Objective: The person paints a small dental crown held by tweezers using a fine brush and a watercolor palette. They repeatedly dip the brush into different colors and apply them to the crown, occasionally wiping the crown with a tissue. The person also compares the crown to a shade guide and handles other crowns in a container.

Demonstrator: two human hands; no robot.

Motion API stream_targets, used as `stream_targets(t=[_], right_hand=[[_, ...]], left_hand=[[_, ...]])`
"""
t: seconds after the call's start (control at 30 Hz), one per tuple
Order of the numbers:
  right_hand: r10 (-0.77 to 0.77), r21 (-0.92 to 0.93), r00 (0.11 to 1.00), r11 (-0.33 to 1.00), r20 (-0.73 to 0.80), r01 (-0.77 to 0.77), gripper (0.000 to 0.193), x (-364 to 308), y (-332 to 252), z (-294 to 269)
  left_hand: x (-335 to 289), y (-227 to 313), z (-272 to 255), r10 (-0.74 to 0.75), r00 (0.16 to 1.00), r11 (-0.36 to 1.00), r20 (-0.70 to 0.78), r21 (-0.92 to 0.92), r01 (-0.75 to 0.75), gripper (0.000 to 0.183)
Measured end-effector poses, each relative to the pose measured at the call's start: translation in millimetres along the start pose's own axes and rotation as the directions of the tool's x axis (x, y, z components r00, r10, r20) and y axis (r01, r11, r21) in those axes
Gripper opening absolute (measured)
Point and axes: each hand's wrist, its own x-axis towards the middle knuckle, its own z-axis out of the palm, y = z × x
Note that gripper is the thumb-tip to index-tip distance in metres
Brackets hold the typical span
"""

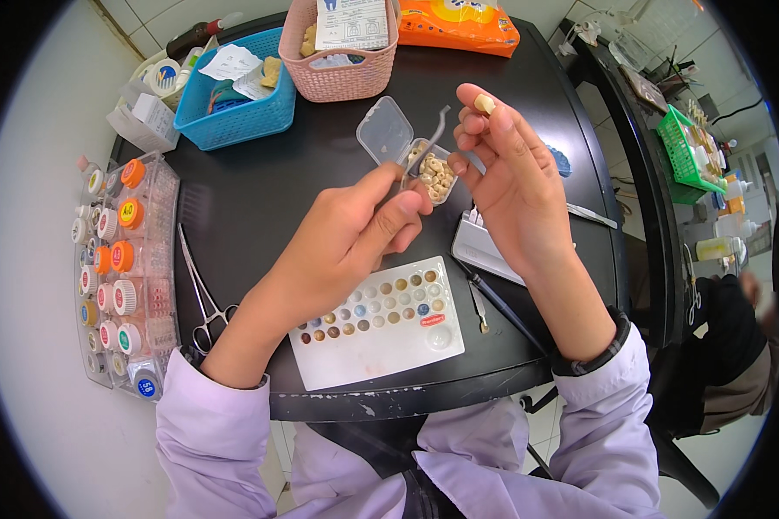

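Note:
My left hand (355, 221) is closed on a slender, curved grey metal dental tool (435, 138), its bent tip pointing up and away. My raised right hand (519, 169) pinches a small cream-coloured tooth crown (485, 104) between thumb and fingertips. Between the hands on the black table lies a small clear plastic box (384, 130) with its lid swung back. Many cream tooth-shaped pieces (439, 177) fill it. Under my left wrist sits a white mixing palette (355, 368) with rows of coloured wells, partly covered by that hand and forearm.
Scissor-handled forceps (201, 298) lie left, beside a clear rack of capped jars (130, 268). A blue basket (234, 121), pink basket (342, 78) and orange packet (459, 30) stand at the back. Right are a white device (486, 248), a dark slim handle (511, 313) and small spatula (479, 307).

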Motion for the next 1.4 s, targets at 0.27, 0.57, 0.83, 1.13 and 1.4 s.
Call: stream_targets(t=[0.27, 0.57, 0.83, 1.13, 1.4], right_hand=[[-0.063, -0.17, 0.996, 0.983, 0.063, 0.073, 0.028, 1.7, -0.4, -2.2], [-0.284, -0.425, 0.936, 0.836, 0.209, 0.349, 0.025, -0.2, -10.7, 2.3], [-0.281, -0.445, 0.938, 0.827, 0.204, 0.345, 0.02, -1.0, -14.1, 1.6], [-0.357, -0.494, 0.919, 0.777, 0.165, 0.391, 0.023, 0.5, -10.4, -1.5], [-0.34, -0.425, 0.924, 0.82, 0.177, 0.383, 0.022, 0.3, -10.7, -1.3]], left_hand=[[0.6, 3.1, 2.0, 0.055, 0.998, 0.986, -0.009, 0.156, -0.053, 0.027], [2.0, 0.5, 0.3, 0.181, 0.982, 0.935, -0.048, 0.317, -0.157, 0.021], [1.9, -2.7, -2.4, 0.281, 0.956, 0.85, -0.088, 0.485, -0.206, 0.016], [2.5, -4.5, -1.5, 0.292, 0.949, 0.857, -0.116, 0.473, -0.206, 0.019], [-1.8, 7.0, -6.0, -0.069, 0.982, 0.971, 0.175, -0.216, 0.107, 0.031]])
